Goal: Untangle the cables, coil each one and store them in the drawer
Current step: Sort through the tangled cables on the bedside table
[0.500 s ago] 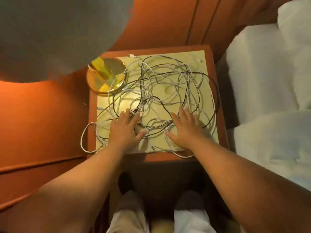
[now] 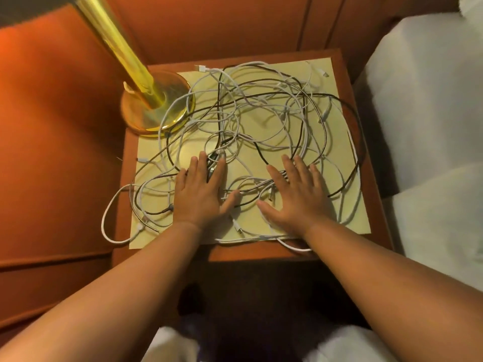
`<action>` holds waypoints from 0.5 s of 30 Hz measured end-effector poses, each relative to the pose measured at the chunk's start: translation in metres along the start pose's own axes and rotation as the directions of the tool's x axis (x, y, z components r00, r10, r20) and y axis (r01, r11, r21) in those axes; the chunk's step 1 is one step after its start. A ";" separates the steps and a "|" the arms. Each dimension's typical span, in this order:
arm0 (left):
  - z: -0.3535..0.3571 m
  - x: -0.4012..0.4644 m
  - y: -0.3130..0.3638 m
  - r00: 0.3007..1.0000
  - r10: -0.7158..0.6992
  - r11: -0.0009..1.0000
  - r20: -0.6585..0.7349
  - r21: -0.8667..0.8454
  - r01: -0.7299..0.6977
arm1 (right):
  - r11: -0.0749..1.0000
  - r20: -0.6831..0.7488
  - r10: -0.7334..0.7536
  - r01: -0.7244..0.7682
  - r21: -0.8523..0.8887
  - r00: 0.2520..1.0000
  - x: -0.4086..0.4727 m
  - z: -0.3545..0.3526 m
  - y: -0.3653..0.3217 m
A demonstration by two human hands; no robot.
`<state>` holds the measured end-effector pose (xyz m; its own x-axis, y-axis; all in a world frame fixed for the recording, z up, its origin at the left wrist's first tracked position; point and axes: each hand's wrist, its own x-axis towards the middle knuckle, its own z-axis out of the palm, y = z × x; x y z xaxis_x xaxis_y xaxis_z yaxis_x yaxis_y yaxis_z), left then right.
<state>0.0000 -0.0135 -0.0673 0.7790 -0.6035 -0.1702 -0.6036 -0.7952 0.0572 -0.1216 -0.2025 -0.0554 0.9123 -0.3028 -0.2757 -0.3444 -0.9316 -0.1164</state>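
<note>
Under both palms lies a tangle of white and dark cables (image 2: 261,121), spread across a pale yellow mat (image 2: 347,218) on the wooden nightstand (image 2: 376,205). Fingers of the left hand (image 2: 200,194) lie straight and flat, a dark plug showing between them. Fingers of the right hand (image 2: 295,197) are splayed flat, gripping nothing. Beyond the left fingertips stands a brass lamp base (image 2: 156,108); white bedding (image 2: 428,126) lies right of the right fingers.

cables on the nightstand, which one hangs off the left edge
The white cable: its loop droops past the left edge of the nightstand, near the left hand. The dark cables stay over the top there.
</note>
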 end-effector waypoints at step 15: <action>0.015 0.003 -0.001 0.985 0.028 0.999 -0.173 -0.013 -0.031 | 1.000 -0.179 -0.023 0.026 0.013 0.984 -0.001 0.020 0.004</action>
<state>0.0003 -0.0132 -0.0828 0.7793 -0.6266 0.0038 -0.6250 -0.7769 0.0757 -0.1281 -0.2018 -0.0744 0.9449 -0.3123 -0.0980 -0.3236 -0.9364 -0.1362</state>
